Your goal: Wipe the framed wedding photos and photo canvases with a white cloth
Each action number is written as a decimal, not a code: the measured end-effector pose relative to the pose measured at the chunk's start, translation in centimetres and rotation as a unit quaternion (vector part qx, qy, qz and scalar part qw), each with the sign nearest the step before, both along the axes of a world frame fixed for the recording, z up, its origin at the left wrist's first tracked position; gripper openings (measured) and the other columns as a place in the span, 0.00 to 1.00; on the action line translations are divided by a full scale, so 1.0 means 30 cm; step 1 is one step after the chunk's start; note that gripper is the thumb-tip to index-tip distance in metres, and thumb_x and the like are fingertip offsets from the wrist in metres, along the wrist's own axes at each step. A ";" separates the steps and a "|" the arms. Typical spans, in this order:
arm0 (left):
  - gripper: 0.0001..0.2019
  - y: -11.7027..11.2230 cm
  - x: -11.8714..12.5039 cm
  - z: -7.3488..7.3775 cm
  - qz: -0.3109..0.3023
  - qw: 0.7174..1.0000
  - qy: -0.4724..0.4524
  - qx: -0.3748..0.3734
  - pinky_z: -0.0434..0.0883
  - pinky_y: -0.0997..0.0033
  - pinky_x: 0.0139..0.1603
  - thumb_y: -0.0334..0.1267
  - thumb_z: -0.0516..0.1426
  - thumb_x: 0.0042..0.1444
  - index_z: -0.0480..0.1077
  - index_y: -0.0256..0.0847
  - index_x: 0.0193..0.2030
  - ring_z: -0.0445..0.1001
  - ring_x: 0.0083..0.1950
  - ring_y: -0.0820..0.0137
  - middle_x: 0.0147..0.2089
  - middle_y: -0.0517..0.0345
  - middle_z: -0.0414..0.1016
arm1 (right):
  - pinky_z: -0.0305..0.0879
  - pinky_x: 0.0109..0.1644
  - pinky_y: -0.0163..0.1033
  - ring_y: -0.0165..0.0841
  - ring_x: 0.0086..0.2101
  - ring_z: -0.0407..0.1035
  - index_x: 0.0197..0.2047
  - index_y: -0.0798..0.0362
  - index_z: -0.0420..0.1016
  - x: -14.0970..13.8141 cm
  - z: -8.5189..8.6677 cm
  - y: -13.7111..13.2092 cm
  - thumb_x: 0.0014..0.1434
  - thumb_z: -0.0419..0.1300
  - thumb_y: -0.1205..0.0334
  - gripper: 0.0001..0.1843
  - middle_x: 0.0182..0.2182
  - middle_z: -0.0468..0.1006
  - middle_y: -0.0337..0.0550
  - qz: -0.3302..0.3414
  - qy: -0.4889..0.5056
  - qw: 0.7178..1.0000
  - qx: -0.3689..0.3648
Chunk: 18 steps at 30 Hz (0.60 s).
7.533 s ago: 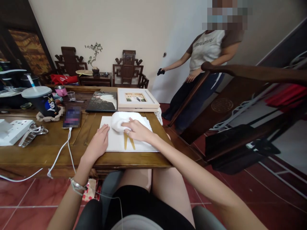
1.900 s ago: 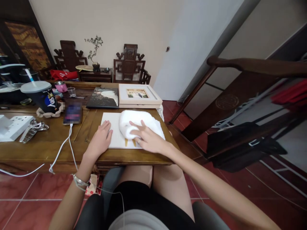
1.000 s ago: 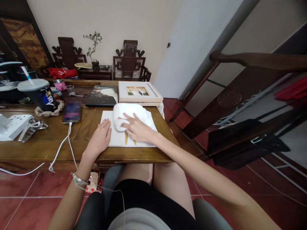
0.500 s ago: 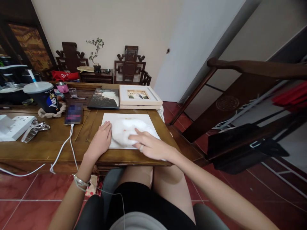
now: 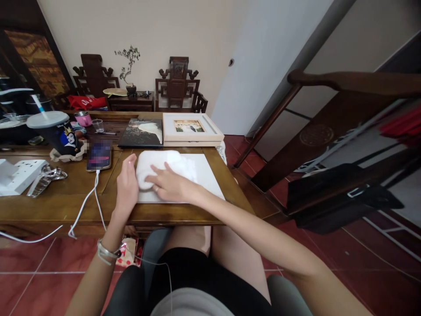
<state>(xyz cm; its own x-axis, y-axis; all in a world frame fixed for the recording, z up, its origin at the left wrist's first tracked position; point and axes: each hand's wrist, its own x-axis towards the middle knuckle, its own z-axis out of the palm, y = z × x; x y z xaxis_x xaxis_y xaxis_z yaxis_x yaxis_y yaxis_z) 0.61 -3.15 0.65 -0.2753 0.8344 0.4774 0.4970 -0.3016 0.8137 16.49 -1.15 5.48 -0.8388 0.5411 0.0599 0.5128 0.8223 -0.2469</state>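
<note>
A soft white cloth (image 5: 177, 160), apparently folded, lies over the left part of a flat white board (image 5: 210, 177) at the table's near edge. My right hand (image 5: 173, 183) rests on the cloth with its fingers spread, pressing down on it; a ring shows on one finger. My left hand (image 5: 128, 184) stands on its edge beside the board's left side, fingers stretched upward, close against the cloth. Whether it touches the cloth I cannot tell. The board's left edge is mostly hidden by the cloth and my left hand.
On the wooden table (image 5: 82, 204) stand a dark cup with a straw (image 5: 62, 134), a phone (image 5: 99, 156) on a white cable, a hair clip (image 5: 48, 177) and a power strip (image 5: 23, 175). Behind the board lie a dark picture (image 5: 141, 131) and a framed photo (image 5: 194, 127).
My right hand has swept left with the white cloth, uncovering the board's right part. My left hand has shifted left and turned up on its edge.
</note>
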 end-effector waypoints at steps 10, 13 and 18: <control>0.25 -0.008 0.018 -0.015 -0.096 0.979 0.173 -0.046 0.56 0.54 0.71 0.47 0.42 0.68 0.67 0.32 0.60 0.62 0.70 0.59 0.66 0.41 0.66 | 0.60 0.58 0.55 0.44 0.42 0.73 0.40 0.52 0.74 0.191 0.087 -0.110 0.61 0.49 0.71 0.13 0.26 0.75 0.41 0.023 0.005 0.999 -0.031; 0.23 -0.005 0.017 -0.029 -0.123 0.958 0.246 -0.083 0.54 0.49 0.72 0.42 0.42 0.68 0.66 0.33 0.62 0.58 0.71 0.58 0.67 0.40 0.65 | 0.59 0.58 0.54 0.43 0.43 0.72 0.40 0.51 0.75 0.216 0.056 -0.012 0.62 0.48 0.70 0.14 0.28 0.76 0.41 -0.041 0.042 0.998 -0.032; 0.23 -0.002 0.012 -0.033 -0.118 0.945 0.290 -0.097 0.53 0.48 0.72 0.39 0.42 0.67 0.65 0.31 0.62 0.57 0.72 0.58 0.68 0.38 0.63 | 0.62 0.55 0.47 0.44 0.47 0.71 0.44 0.54 0.77 0.164 0.007 0.176 0.62 0.47 0.66 0.17 0.43 0.81 0.47 -0.107 0.096 0.989 -0.035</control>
